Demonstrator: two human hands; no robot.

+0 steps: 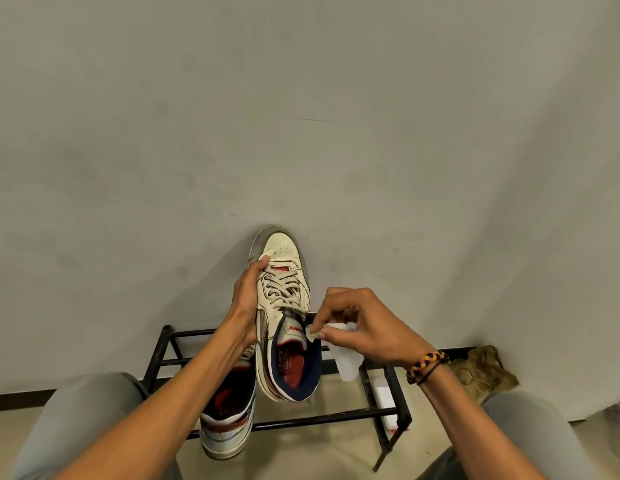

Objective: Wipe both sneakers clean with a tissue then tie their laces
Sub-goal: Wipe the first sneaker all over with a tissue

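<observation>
Sneaker [279,306] lifted off rack [336,417], toe to 12 o'clock, left hand [246,299] curled round its 9 o'clock side for bracing, right hand [357,323] pinching tissue [346,362] against collar at 3 o'clock for wiping; second sneaker [229,417] waiting at 7 o'clock.

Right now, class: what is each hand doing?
Left hand: grips the raised sneaker by its side.
Right hand: pinches a tissue at the sneaker's collar.

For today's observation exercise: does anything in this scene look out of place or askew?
Yes: the second sneaker sits tilted on the black rack, its heel overhanging the front bar. A crumpled brown bag lies by the wall.
</observation>
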